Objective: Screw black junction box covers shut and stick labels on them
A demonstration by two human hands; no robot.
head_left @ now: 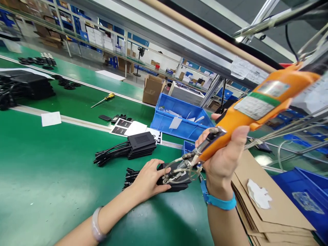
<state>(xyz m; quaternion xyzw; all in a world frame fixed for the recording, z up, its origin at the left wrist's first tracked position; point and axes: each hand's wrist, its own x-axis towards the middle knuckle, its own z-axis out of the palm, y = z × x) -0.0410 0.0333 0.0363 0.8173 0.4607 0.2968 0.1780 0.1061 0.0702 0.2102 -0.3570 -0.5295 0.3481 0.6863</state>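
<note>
- The left hand (150, 177), at lower centre of the frame, is half open, its thumb and fingers spread across the near stack of black boxes (179, 186) and touching it.
- The right hand (222, 160), right of centre, is closed around the orange tool (246, 109), which slants from the upper right down toward the near stack.
- Thin pale tubing loops around the tool's lower end; it seems to be just over the boxes, though blur and overlap make contact hard to tell.
- The near stack lies on the green table (64, 191), black cables pointing left.
- Just above it in the frame lies a far stack (142, 141), also cabled, beside printed sheets (134, 128).
- A blue bin (166, 128) holding papers stands at centre, upper half.
- A yellow-handled screwdriver (102, 100) lies at upper left of centre.
- Flat cardboard sheets (279, 205) fill the lower right, a torn white scrap (258, 193) on top.
</note>
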